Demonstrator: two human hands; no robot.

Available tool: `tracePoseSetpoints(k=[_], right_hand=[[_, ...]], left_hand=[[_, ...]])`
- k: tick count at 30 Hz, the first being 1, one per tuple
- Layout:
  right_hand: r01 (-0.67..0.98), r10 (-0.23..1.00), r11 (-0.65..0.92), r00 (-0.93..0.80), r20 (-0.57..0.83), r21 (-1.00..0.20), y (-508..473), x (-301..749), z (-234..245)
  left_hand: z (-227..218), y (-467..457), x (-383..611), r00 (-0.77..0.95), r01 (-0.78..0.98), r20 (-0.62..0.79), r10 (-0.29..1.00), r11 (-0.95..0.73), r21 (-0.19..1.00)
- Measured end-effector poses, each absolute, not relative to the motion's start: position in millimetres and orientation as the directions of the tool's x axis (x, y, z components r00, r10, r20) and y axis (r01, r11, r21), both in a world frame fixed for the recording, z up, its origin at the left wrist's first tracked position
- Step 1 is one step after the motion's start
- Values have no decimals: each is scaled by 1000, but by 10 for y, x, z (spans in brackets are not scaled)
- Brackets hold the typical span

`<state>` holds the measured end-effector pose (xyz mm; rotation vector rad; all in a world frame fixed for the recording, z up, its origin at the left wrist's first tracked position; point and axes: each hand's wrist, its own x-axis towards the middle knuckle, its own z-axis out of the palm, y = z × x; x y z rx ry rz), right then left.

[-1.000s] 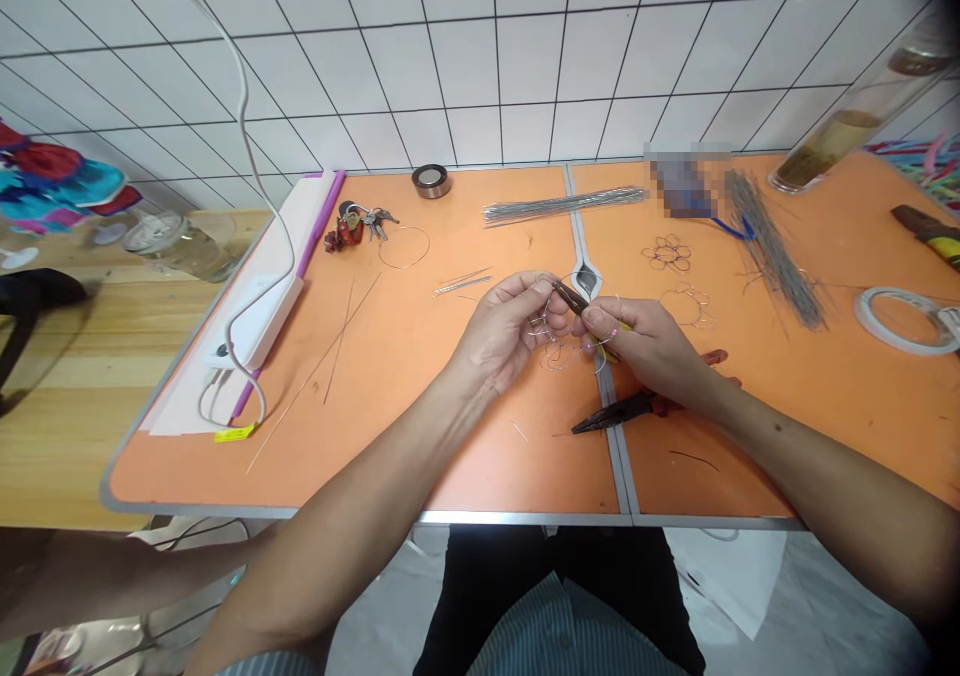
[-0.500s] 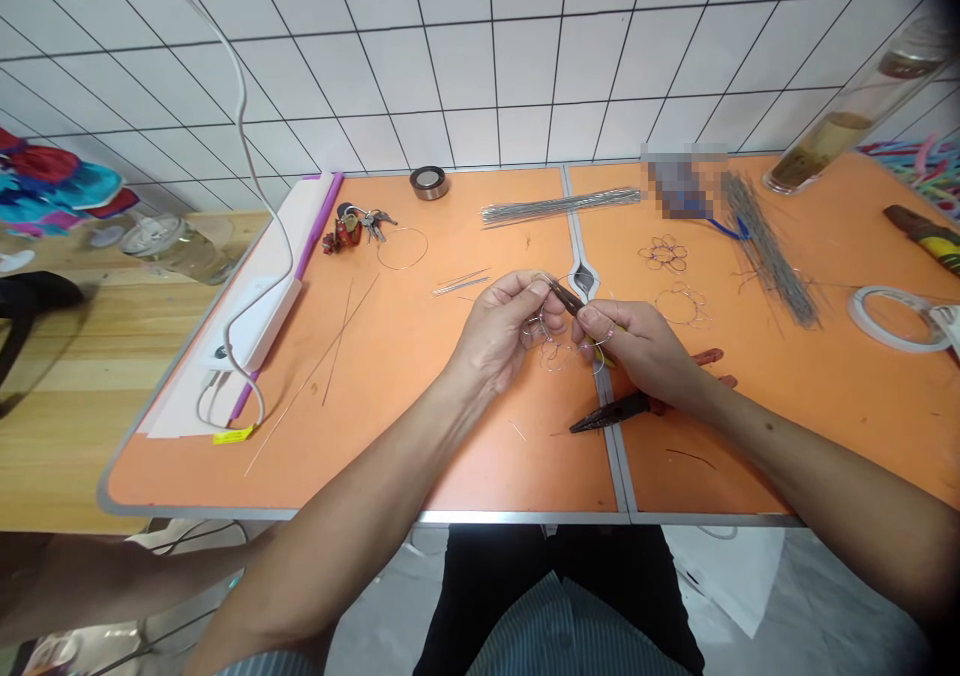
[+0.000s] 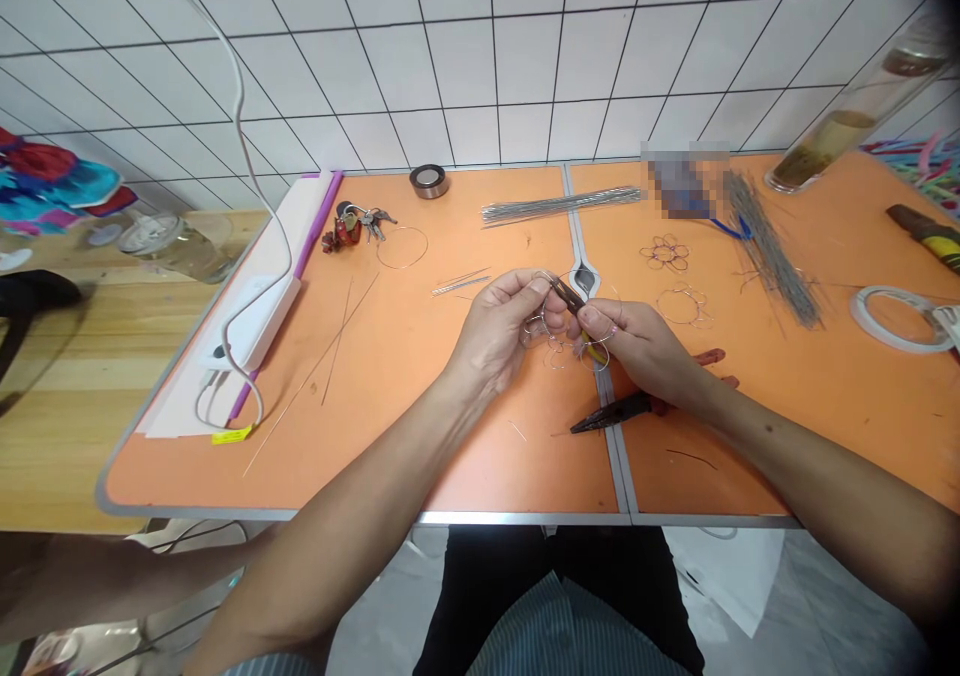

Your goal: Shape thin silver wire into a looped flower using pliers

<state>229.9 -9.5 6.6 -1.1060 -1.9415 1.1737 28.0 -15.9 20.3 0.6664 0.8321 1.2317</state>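
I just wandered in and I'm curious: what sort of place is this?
Probably a small wire-craft workbench: bundled straight wire, wire flower shapes and red-handled pliers lie on an orange table; the left hand holds a wire piece, the right hand small pliers.

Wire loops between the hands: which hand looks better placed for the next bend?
Likely the right hand: it grips the yellow-handled pliers, tip pointing at the wire loops that the left hand holds.

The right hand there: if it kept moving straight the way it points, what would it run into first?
Most likely the wire loops, just ahead of the small pliers in the right hand; the left hand sits right behind them. Depth is hard to judge here.
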Motion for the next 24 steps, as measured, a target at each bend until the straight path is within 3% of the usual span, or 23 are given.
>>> tracePoseSetpoints(k=[24], right_hand=[[315,906,172,-423,25,-933,-172,2262,101]], left_hand=[[167,-178,297,94,-503,-136,986,165,849]])
